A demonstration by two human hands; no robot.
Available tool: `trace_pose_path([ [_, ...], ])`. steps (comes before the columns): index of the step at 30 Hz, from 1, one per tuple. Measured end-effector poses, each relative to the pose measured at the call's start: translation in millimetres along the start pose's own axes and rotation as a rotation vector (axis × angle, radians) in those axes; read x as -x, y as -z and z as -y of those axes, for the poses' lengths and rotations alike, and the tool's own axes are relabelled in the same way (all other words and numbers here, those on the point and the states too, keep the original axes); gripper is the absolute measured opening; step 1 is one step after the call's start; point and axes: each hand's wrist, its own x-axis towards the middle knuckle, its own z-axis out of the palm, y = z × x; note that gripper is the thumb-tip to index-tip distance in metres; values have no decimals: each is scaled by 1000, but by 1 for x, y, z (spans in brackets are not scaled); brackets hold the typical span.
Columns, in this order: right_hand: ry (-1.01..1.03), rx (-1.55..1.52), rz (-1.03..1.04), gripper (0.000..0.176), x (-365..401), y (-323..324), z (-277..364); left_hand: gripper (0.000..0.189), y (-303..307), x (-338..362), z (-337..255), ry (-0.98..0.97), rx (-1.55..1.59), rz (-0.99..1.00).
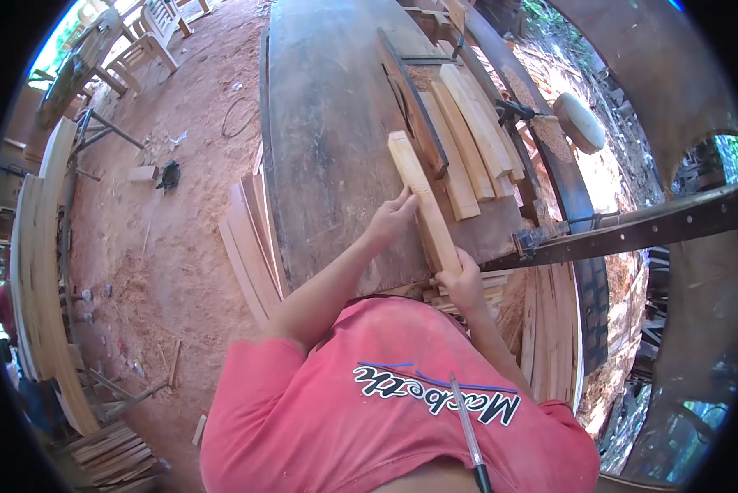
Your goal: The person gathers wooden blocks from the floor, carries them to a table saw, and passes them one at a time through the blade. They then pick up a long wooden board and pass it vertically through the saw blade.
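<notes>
Right hand [465,281] wraps the near end of wood strip [419,191]. Left hand [391,218] has its fingers curled on the strip's side, mid-length. Strip lies on saw bench [328,123], just beside cut slats [476,135].

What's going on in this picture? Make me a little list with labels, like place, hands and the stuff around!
place: outdoor wood workshop, sawdust on reddish ground
bench: wide dark workbench
left hand: fingertips against the left edge of a wooden slat
right hand: wrapped round the slat's near end
slat: lying flat on the workbench
next to it: pale cut slats side by side on the workbench
below the bench edge: planks on the ground
far corner: white plastic chair
</notes>
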Motion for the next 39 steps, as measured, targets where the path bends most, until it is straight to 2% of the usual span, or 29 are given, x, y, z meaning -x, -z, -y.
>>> trace_pose_path([
  [1, 5, 9, 3, 61, -4, 1, 4, 52, -7, -4, -3, -91, -26, 51],
  [2, 119, 242, -92, 64, -9, 2, 8, 52, -10, -8, -8, -96, -19, 48],
  [3, 233, 471, -191, 66, -12, 2, 19, 56, -11, -14, -13, -119, -163, 92],
  [4, 239, 474, -198, 66, -12, 2, 30, 60, -11, -21, -16, -145, -309, 137],
  [5, 179, 588, -120, 70, -9, 2, 42, 60, -10, -29, -14, -157, -309, 142],
  [7, 50, 852, 61, 79, -9, 0, 46, 64, -7, -50, 0, -199, -581, 152],
  [9, 43, 860, 43, 76, -8, -3, 47, 68, -5, -56, 1, -223, -668, 191],
  [10, 27, 862, 45, 73, -8, -3, 48, 82, -5, -53, -5, -225, -757, 224],
  [11, 72, 838, 27, 74, -13, -2, 40, 66, -6, -50, -8, -239, -691, 203],
  [12, 66, 855, 38, 74, -17, 2, 42, 66, -7, -52, -11, -231, -672, 201],
  [13, 52, 839, 53, 75, -24, 5, 45, 54, -7, -55, -14, -251, -739, 231],
  [14, 38, 821, 69, 75, -29, 7, 47, 51, -7, -56, -14, -270, -808, 263],
  [15, 29, 835, 82, 75, -31, 8, 52, 51, -6, -58, -10, -260, -791, 261],
  [17, -16, 876, 123, 75, -32, 10, 64, 53, -6, -60, -1, -368, -673, 234],
  [20, -13, 897, 140, 75, -30, 13, 52, 49, -8, -52, -7, -377, -590, 198],
  [23, 46, 863, 105, 74, -35, 11, 43, 49, -13, -60, -3, -376, -633, 182],
  [36, 5, 866, 145, 72, -55, 8, 58, 47, -9, -74, -14, -350, -598, 176],
  [39, 88, 856, 126, 73, -59, 9, 54, 46, -8, -77, -15, -343, -582, 173],
])
